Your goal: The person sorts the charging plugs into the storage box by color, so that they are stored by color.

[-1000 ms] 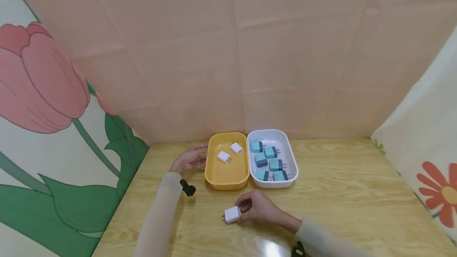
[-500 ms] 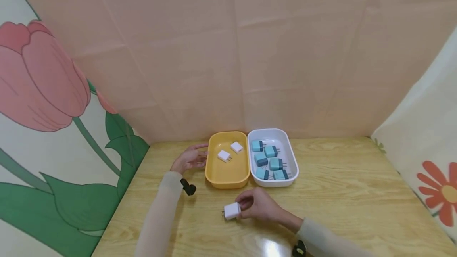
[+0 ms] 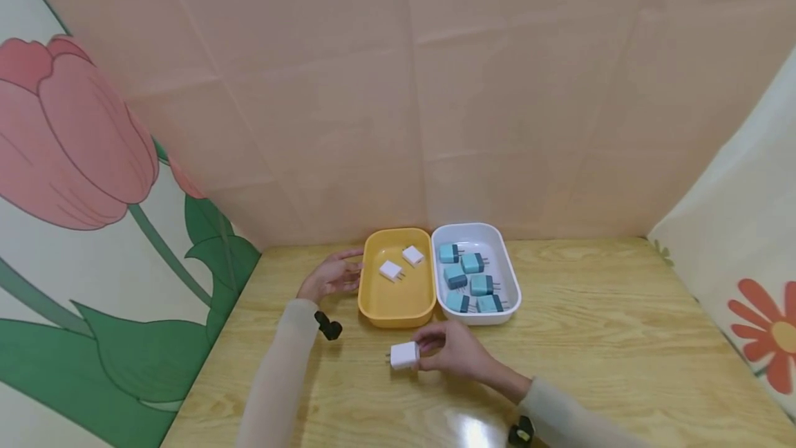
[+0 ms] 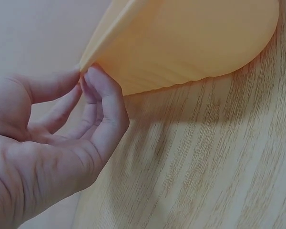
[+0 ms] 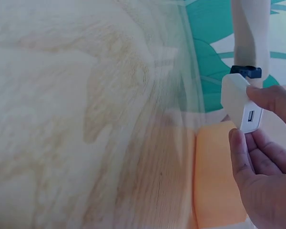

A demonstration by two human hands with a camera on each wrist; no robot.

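Between the thumb and fingers of my right hand (image 3: 457, 351) is a white USB wall charger (image 3: 404, 355), pinched by its USB-port end. Its prongs point left, and it is held in front of the yellow tray (image 3: 398, 320). The port (image 5: 250, 116) shows in the right wrist view. My left hand (image 3: 334, 276) is at the tray's left side; in the left wrist view its thumb and fingers (image 4: 107, 90) pinch the rim. Two more white chargers (image 3: 392, 270) lie inside the yellow tray.
Against the yellow tray's right side stands a white tray (image 3: 513, 289) with several teal-and-navy chargers (image 3: 472, 263). Behind both trays hangs a pink cloth backdrop (image 3: 472, 123). They rest on a wood-grain table (image 3: 597, 310), with printed flower cloths at the sides.
My right hand has moved a little away from me, toward the trays, carrying the white charger. My left hand stays at the yellow tray's rim.
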